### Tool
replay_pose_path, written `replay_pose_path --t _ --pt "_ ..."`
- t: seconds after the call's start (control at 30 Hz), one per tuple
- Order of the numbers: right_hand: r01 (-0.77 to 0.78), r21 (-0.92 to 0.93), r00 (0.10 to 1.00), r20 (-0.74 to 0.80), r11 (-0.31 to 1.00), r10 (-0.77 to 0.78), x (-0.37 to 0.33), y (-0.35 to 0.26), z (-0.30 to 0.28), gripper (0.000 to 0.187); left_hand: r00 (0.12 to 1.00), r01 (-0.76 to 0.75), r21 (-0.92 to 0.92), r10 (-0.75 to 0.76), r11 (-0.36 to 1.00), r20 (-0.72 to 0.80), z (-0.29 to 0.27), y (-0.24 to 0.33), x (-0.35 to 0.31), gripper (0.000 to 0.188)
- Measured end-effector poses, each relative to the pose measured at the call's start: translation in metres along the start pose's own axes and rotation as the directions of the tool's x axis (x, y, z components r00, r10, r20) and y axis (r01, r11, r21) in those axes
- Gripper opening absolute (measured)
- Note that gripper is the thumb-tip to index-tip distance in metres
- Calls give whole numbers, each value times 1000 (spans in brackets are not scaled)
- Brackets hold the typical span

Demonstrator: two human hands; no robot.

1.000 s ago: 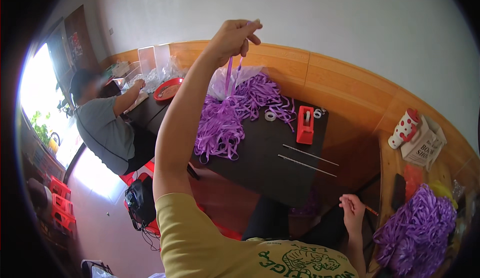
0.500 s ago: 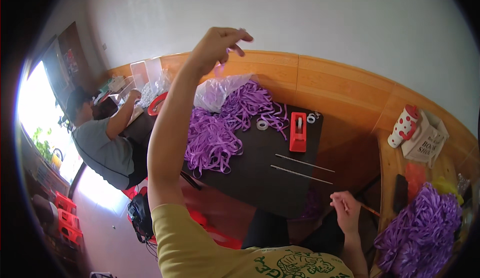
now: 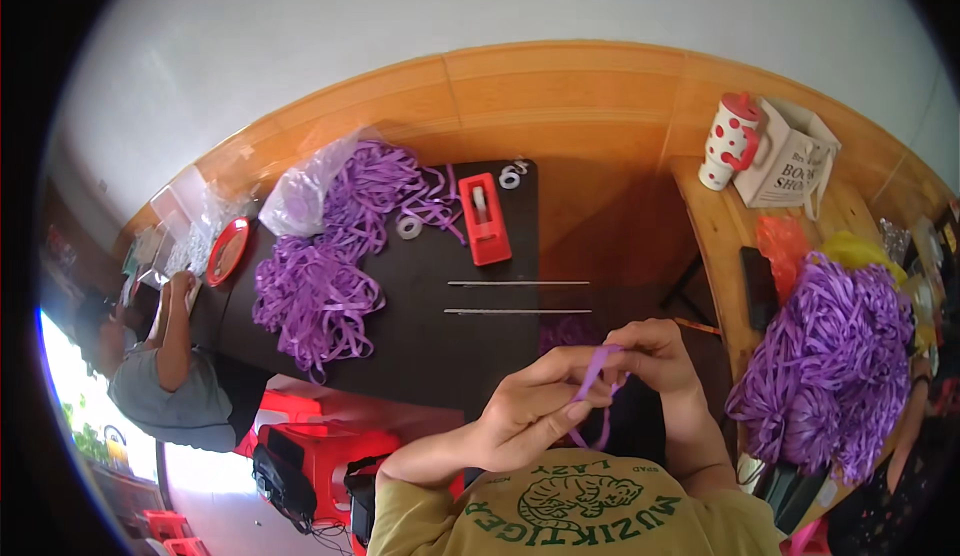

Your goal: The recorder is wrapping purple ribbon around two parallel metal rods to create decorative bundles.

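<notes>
Close in front of my chest, a narrow purple ribbon runs between my two hands, with a loop hanging below them. My left hand pinches it from the left, fingers closed. On the other side my right hand is closed on the ribbon as well, its fingertips meeting those of the left. Some of the ribbon is hidden by the fingers. Beyond my hands, two thin rods lie parallel on the dark table. A heap of purple ribbons covers the table's left part.
A red tape dispenser and tape rolls sit at the back. At right, a wooden bench holds a spotted tumbler, a paper bag, a phone and a purple ribbon pile. A co-worker sits at left.
My left hand has come down from high above the table to my chest. My right hand has moved in to meet it, and both now hold the ribbon. The view has swung right.
</notes>
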State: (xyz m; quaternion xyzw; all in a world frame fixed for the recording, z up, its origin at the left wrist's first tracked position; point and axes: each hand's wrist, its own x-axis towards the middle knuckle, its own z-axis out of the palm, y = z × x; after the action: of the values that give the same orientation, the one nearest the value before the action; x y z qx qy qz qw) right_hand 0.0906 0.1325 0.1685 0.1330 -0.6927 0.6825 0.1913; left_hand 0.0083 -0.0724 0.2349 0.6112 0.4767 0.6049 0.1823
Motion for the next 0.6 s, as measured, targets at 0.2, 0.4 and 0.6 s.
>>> replay_pose_path --t 0.2,0.4,0.6 --pt "-133 -276 983 -160 952 91 -25 46 -54 23 860 489 -107 -459 866 222 39 -83 -62 24" --pt "-25 -722 992 68 691 107 -21 45 -41 19 844 498 -141 -516 855 -148 76 -155 -62 75" --pt "-69 -674 995 6 735 99 -23 58 -42 21 690 575 -483 -709 660 -148 77 -187 -42 28"
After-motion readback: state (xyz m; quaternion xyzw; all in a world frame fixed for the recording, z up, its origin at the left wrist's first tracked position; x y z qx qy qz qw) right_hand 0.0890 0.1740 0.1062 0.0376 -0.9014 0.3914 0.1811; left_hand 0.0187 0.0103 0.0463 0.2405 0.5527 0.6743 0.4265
